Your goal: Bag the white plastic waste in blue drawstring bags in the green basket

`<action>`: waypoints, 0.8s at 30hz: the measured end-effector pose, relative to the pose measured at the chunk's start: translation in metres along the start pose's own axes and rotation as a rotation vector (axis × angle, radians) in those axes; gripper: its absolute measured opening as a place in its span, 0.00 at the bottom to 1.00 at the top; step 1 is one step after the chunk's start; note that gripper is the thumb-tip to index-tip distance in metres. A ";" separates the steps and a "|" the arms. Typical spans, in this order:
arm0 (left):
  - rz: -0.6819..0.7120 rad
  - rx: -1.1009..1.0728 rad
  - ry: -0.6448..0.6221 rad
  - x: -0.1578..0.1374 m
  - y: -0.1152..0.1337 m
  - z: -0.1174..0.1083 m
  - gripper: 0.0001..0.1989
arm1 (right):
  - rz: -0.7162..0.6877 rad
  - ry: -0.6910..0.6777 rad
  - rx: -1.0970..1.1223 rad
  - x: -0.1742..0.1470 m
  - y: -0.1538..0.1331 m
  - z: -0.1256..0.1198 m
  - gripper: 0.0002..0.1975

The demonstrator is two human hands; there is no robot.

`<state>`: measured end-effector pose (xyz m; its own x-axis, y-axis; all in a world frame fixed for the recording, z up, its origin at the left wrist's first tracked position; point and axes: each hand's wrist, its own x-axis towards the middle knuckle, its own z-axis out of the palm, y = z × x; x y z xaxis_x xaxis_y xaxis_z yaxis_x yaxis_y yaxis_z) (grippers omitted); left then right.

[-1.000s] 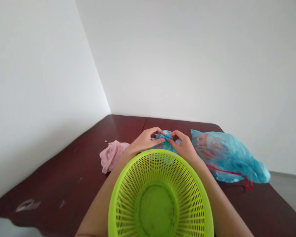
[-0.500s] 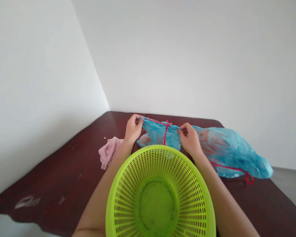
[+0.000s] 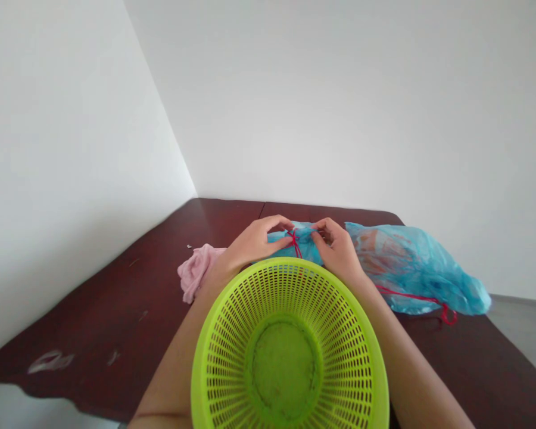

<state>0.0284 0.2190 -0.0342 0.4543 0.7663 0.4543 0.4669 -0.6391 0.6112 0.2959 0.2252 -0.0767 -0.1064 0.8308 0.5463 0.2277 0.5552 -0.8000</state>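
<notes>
Between my hands is a thin blue plastic bag (image 3: pixel 312 255) with a red drawstring (image 3: pixel 294 238) knotted at its gathered mouth. My left hand (image 3: pixel 264 237) pinches the drawstring at the knot with thumb and forefinger. Just to the right, my right hand (image 3: pixel 337 243) is closed on the bag's mouth edge. The lower part of this bag is hidden behind a lime-green slotted plastic basket (image 3: pixel 290 265), which sits nearest me between my forearms, its inside facing up at me with nothing in it.
A second blue bag (image 3: pixel 415 262) with brownish contents lies to the right, its red cord trailing on the dark red table (image 3: pixel 129 298). A crumpled pink cloth (image 3: pixel 199 269) is beside my left forearm. White walls (image 3: pixel 295 107) rise behind and at the left.
My left hand has moved right, from the bag's left corner to the drawstring knot. The stretched mouth is now bunched, and my hands are closer together.
</notes>
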 end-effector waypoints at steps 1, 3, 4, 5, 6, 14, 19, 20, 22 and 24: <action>-0.012 -0.015 -0.032 0.000 0.002 0.002 0.12 | -0.001 -0.008 0.001 0.000 0.000 0.002 0.05; -0.022 -0.015 -0.045 0.002 0.002 0.006 0.08 | -0.002 -0.009 -0.007 -0.001 0.002 0.005 0.04; -0.022 -0.008 -0.039 0.002 0.001 0.007 0.07 | -0.001 -0.009 -0.013 -0.001 0.003 0.006 0.04; -0.021 -0.002 -0.024 0.003 -0.001 0.007 0.07 | 0.000 -0.007 -0.020 -0.001 0.004 0.006 0.04; -0.015 0.006 -0.002 0.004 -0.002 0.007 0.08 | -0.003 0.000 -0.029 -0.001 0.004 0.006 0.04; -0.009 0.075 0.214 0.004 0.008 0.012 0.11 | 0.038 0.104 -0.066 -0.002 -0.010 -0.003 0.05; -0.062 0.013 0.003 0.004 0.009 0.018 0.14 | 0.051 0.057 0.054 -0.002 -0.018 0.003 0.06; -0.051 -0.003 -0.009 0.004 0.008 0.018 0.13 | 0.064 0.040 0.069 -0.002 -0.017 0.004 0.07; -0.021 -0.018 -0.009 0.005 0.003 0.018 0.10 | 0.100 -0.002 0.111 -0.003 -0.012 0.007 0.08; 0.003 -0.003 0.031 0.006 0.000 0.017 0.07 | 0.133 -0.038 0.118 -0.004 -0.005 0.009 0.09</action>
<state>0.0439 0.2225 -0.0426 0.4318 0.7662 0.4758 0.4632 -0.6411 0.6119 0.2868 0.2197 -0.0769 -0.1200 0.8970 0.4255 0.1268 0.4390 -0.8895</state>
